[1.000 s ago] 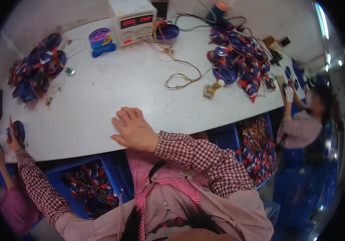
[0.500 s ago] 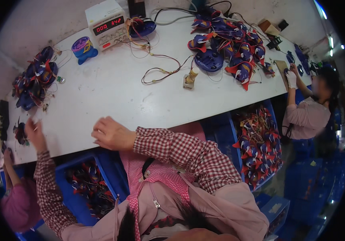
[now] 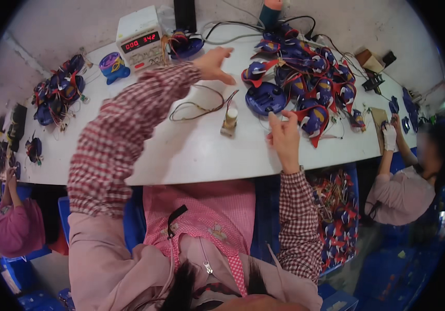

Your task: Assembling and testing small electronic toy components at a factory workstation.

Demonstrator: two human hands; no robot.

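Observation:
My left hand reaches across the table with fingers spread and nothing in them. It is above the wires between the white power supply and the pile of blue, red and white toy-like parts. My right hand is open at the near side of that pile. Its fingertips are just below a round blue plastic part; whether they touch it I cannot tell. Left of that hand stands a small yellowish block-like piece with a wire loop beside it.
A second heap of similar parts lies at the left, near a blue and purple round object. Below the table at right, a blue crate holds many such parts. Co-workers sit at the right and the left.
Both hands have moved: the left from the table's left front up to the far middle, the right from the near edge rightward to the round blue part. The view has shifted.

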